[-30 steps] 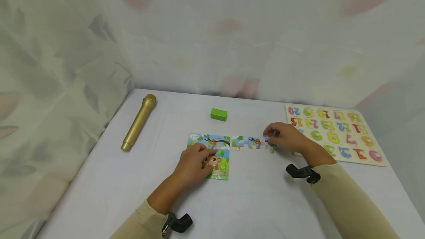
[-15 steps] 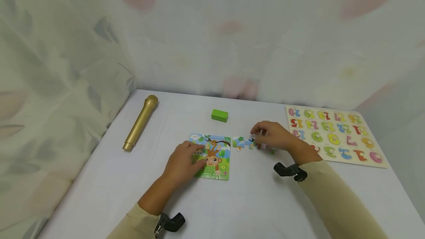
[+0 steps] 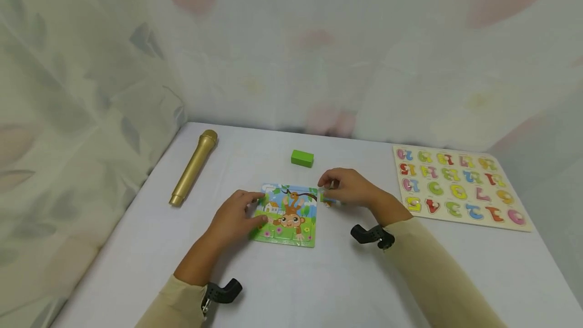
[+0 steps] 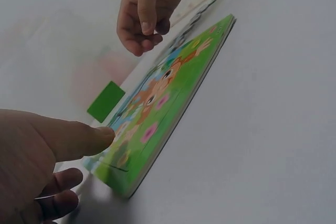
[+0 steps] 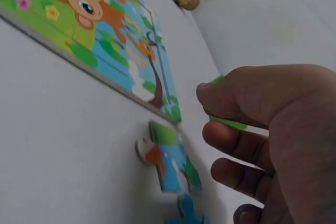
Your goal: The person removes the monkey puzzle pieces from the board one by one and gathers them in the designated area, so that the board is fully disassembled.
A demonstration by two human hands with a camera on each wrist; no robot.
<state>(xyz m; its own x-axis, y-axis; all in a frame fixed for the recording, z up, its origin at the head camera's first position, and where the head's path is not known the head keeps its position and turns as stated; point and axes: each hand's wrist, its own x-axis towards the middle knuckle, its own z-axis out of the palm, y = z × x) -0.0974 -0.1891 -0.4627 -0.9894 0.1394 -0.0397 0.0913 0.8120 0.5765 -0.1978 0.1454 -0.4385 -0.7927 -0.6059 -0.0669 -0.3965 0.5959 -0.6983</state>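
A square jigsaw puzzle of a monkey [image 3: 291, 216] lies flat on the white table, its picture filled in. At its left edge is my left hand [image 3: 234, 216], thumb and fingers spread apart, with nothing held; whether the thumb touches the board I cannot tell. Just right of the puzzle, my right hand [image 3: 350, 187] hovers with loosely bent fingers over loose jigsaw pieces. In the right wrist view a blue-and-green piece [image 5: 170, 161] lies below its fingertips, apart from them, and a blue piece [image 5: 186, 213] sits at the lower edge. The hand covers the pieces in the head view.
Behind the puzzle stands a small green block [image 3: 302, 158]. A gold microphone [image 3: 193, 168] lies at the left. To the right is a board of coloured numbers [image 3: 457, 192]. Patterned cloth [image 3: 291, 54] hangs along the back and left.
My right hand has moved left along the row of pieces toward the puzzle. My left hand has drawn back leftward off the picture, uncovering the monkey and house.
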